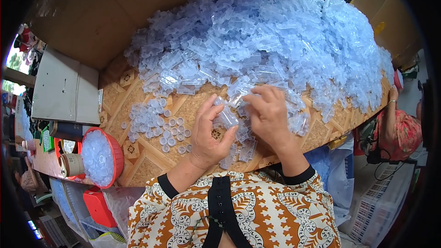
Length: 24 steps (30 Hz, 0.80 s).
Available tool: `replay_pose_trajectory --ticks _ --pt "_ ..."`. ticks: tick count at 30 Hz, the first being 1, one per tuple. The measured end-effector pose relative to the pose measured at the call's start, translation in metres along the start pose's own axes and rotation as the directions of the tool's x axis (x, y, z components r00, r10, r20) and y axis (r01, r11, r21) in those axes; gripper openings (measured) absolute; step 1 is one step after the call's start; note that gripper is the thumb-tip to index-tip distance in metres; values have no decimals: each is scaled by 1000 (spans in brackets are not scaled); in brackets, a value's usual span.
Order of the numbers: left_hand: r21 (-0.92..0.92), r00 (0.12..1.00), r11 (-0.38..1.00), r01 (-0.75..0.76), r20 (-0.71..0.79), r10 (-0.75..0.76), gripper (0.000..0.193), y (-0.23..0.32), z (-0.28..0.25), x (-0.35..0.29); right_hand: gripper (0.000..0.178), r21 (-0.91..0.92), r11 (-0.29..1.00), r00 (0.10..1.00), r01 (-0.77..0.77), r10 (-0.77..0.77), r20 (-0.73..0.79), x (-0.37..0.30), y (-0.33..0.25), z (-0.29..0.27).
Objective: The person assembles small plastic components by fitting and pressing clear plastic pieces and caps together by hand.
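1. Casing (226, 115) sat in your left hand (208, 133), the grip closed on it; a slackened thumb risked dropping it.
2. Your right hand (268, 112) curled close by; whether that grip held anything, I couldn't tell.
3. Round caps (160, 121) lay loose on the counter (149, 167), liable to scatter under a careless wrist.
4. The heap of clear pieces (262, 32) beyond risked sliding if knocked.

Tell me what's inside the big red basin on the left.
Small translucent plastic pieces, seemingly caps, are heaped inside the red basin. They cover its bottom, so anything beneath the heap cannot be seen.
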<state>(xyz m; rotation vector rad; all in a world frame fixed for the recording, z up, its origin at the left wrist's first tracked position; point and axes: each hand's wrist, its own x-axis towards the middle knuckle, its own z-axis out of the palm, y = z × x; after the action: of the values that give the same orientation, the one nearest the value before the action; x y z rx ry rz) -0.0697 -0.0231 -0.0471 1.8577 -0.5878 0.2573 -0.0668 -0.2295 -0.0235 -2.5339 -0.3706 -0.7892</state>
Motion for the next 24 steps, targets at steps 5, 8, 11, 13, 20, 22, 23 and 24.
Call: replay_pose_trajectory --ticks 5,8,11,13,20,22,23,24 --pt "-35 998 998 46 -47 -48 63 1 -2 4 25 10 998 987 -63 61 147 1 -18 5" --pt "-28 998 999 46 -42 -47 63 0 -3 4 24 82 996 982 -43 27 187 0 -13 3" --pt "16 999 999 43 -21 -42 63 3 -4 6 22 214 972 989 -96 68 134 -1 -6 3" --pt "38 999 998 48 -12 -48 63 2 -4 6 21 237 965 994 -113 112 17 6 -2 2" --pt "52 996 997 52 -69 -48 62 -5 -3 11 28 136 981 979 -141 117 167 28 -7 15" --pt "58 996 996 60 -65 -56 62 -4 -3 11 28 70 985 974 -161 146 176 25 -9 22" --pt "42 995 995 85 -52 -83 62 -3 -3 12 28 73 984 973 -161 146 177 26 -7 24" --pt "26 993 994 110 -38 -109 61 -3 -3 12 28 187 938 940 -291 244 240 27 -4 24"
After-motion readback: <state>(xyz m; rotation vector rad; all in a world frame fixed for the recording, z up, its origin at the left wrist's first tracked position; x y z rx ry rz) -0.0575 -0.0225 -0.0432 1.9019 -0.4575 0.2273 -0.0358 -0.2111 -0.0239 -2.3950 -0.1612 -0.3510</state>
